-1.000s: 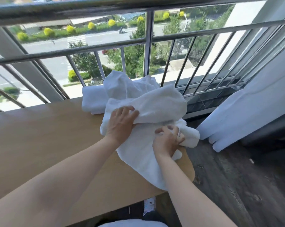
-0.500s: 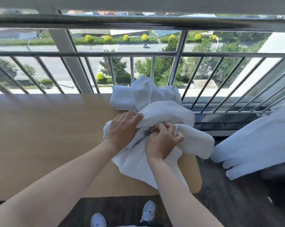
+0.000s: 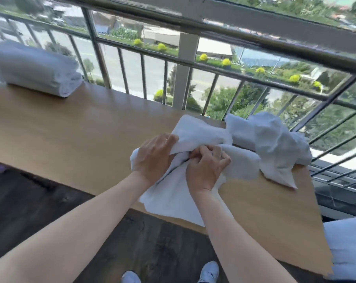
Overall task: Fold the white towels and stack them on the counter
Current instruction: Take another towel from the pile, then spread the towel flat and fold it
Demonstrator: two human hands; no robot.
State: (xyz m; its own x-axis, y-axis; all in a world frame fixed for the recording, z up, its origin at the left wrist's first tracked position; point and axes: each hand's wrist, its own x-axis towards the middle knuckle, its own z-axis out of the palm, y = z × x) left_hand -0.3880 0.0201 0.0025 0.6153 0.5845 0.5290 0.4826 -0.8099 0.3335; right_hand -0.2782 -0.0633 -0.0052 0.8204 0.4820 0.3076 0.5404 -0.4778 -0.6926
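White towel (image 3: 173,198) crumpled on the bench (image 3: 71,129), left grip (image 3: 152,158) and right grip (image 3: 205,167) both clutching its folds, folded stack (image 3: 34,68) far left

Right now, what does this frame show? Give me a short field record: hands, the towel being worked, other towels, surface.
left hand: holds a bunched fold of the towel
right hand: fingers curled, pinching the same towel
towel: bunched, not yet folded, one edge hanging over the near edge of the counter
folded stack: far left on the counter
crumpled pile: on the counter right of the hands, not yet folded
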